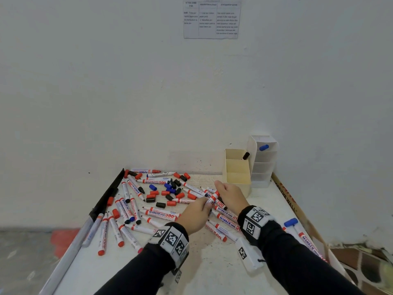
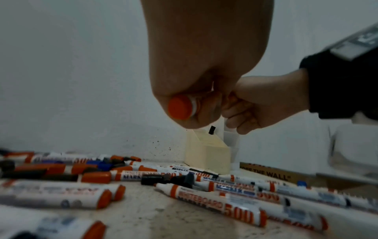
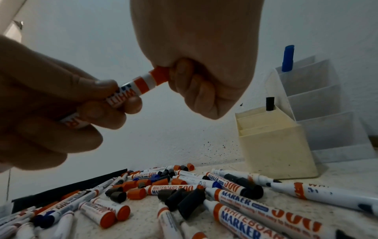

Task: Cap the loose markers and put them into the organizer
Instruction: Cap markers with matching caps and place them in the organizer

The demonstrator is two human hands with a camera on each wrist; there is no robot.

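Note:
A white whiteboard marker point(image 1: 213, 198) with red bands is held between both hands above the pile. My left hand point(image 1: 197, 211) grips its barrel point(image 3: 122, 95), and its red butt end point(image 2: 180, 107) sticks out of that fist. My right hand point(image 1: 229, 192) curls round the red cap point(image 3: 161, 76) at the other end. Many loose markers point(image 1: 163, 215) and red, black and blue caps point(image 1: 170, 189) lie on the white table point(image 1: 212, 269). The cream organizer point(image 1: 237, 173) holds a black-capped marker point(image 1: 246, 155); the white organizer point(image 1: 263, 165) holds a blue-capped one point(image 1: 264, 147).
Both organizers stand against the wall at the back right. A black strip point(image 1: 110, 192) runs along the table's left edge, and printed cardboard point(image 1: 287, 201) along the right edge. A blue-capped marker point(image 1: 291, 222) and a white tagged box point(image 1: 247, 256) lie near my right forearm.

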